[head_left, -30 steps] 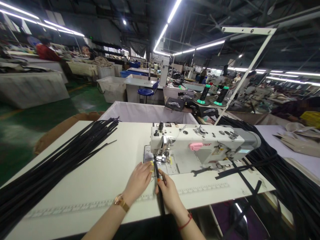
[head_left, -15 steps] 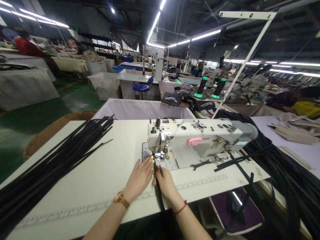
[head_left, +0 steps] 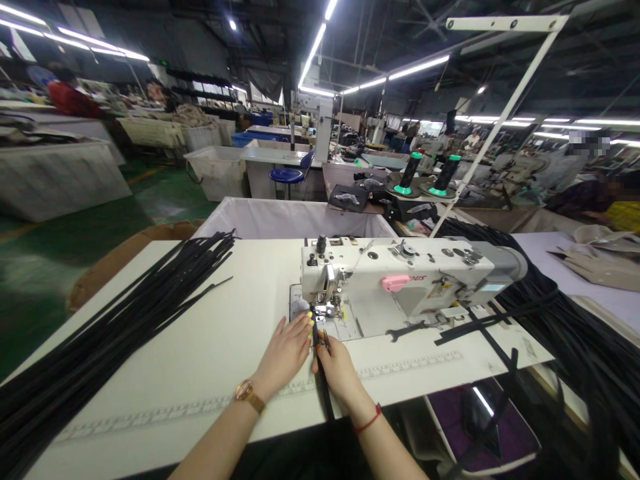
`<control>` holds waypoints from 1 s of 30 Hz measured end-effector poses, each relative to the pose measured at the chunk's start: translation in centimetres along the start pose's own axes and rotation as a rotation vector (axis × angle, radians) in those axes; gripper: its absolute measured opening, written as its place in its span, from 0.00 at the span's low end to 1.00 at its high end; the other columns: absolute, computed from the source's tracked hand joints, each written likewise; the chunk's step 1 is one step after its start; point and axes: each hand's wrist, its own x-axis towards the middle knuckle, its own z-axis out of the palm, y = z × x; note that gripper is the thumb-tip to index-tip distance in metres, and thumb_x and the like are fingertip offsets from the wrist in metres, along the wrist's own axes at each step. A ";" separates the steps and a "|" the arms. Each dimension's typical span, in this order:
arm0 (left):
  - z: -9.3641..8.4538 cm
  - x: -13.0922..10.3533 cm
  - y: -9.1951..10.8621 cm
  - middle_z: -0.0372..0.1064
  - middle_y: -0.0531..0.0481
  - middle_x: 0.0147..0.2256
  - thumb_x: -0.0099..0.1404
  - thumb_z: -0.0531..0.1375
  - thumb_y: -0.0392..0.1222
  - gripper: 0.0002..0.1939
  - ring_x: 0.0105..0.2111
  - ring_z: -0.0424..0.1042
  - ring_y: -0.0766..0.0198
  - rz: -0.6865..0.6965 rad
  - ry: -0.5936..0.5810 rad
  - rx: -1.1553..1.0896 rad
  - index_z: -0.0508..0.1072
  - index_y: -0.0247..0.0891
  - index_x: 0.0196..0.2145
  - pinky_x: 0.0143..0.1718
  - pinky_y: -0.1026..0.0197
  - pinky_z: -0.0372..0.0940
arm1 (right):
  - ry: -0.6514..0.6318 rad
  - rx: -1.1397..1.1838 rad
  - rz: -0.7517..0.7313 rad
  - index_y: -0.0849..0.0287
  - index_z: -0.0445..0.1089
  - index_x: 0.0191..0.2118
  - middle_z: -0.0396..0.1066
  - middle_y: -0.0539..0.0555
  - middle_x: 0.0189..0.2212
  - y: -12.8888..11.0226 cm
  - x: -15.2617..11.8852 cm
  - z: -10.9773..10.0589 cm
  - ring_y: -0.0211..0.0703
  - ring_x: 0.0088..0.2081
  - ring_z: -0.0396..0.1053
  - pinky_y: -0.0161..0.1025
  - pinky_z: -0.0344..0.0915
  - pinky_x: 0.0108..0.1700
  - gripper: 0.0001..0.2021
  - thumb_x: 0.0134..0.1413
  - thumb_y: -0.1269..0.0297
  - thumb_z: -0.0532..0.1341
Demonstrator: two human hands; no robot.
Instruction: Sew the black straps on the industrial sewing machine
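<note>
A narrow black strap [head_left: 324,393] runs from the table's front edge up to the needle area of a white sewing machine [head_left: 370,267]. My left hand [head_left: 286,350] lies flat with fingers stretched out, its fingertips against the strap's left side just before the presser foot [head_left: 326,311]. My right hand [head_left: 340,367] is closed on the strap a little nearer to me, thumb and fingers pinching it. A thin dark pointed tool, perhaps thread snips, sticks up from the right hand; most of it is hidden.
A bundle of black straps [head_left: 130,307] lies on the left of the table. More straps [head_left: 560,320] hang at the right. A wrench [head_left: 407,330] rests by the machine, and a printed ruler [head_left: 200,403] crosses the tabletop. Two thread cones [head_left: 444,175] stand behind.
The whole view has shifted slightly, with the scene sitting a little further right. Both hands keep about the same place at the strap beside the presser foot.
</note>
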 end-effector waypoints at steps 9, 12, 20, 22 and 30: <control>-0.5 0.2 0.3 0.60 0.45 0.63 0.71 0.49 0.39 0.21 0.64 0.56 0.52 -0.013 -0.040 0.007 0.64 0.39 0.60 0.64 0.38 0.51 | -0.013 0.022 0.013 0.59 0.65 0.34 0.71 0.48 0.17 0.3 -0.3 -0.1 0.36 0.19 0.61 0.33 0.58 0.26 0.08 0.58 0.70 0.49; -0.6 0.2 0.4 0.61 0.45 0.62 0.71 0.48 0.39 0.21 0.64 0.56 0.52 -0.022 -0.044 0.006 0.64 0.39 0.60 0.64 0.37 0.51 | -0.008 0.037 0.012 0.59 0.66 0.37 0.71 0.48 0.17 0.4 -0.6 -0.3 0.37 0.19 0.62 0.33 0.58 0.25 0.08 0.59 0.67 0.50; -0.6 0.3 0.6 0.58 0.43 0.64 0.71 0.48 0.38 0.21 0.65 0.54 0.51 -0.016 -0.070 0.014 0.63 0.36 0.60 0.64 0.36 0.50 | 0.013 0.064 -0.019 0.61 0.69 0.39 0.71 0.48 0.16 0.7 -1.3 -0.3 0.39 0.21 0.66 0.35 0.61 0.29 0.11 0.60 0.65 0.51; -0.5 0.1 0.7 0.58 0.43 0.64 0.71 0.48 0.37 0.21 0.65 0.54 0.52 -0.018 -0.064 0.012 0.64 0.37 0.60 0.64 0.37 0.49 | 0.013 0.073 -0.008 0.62 0.69 0.42 0.70 0.48 0.16 0.9 -1.3 -0.4 0.39 0.21 0.66 0.35 0.62 0.29 0.12 0.59 0.66 0.51; -2.1 3.5 -2.6 0.67 0.42 0.58 0.69 0.50 0.35 0.19 0.60 0.62 0.50 -0.025 -0.073 -0.002 0.68 0.40 0.56 0.63 0.37 0.49 | -0.066 0.082 0.029 0.64 0.66 0.54 0.69 0.46 0.16 0.9 -2.8 -1.2 0.42 0.21 0.70 0.36 0.64 0.29 0.19 0.61 0.64 0.50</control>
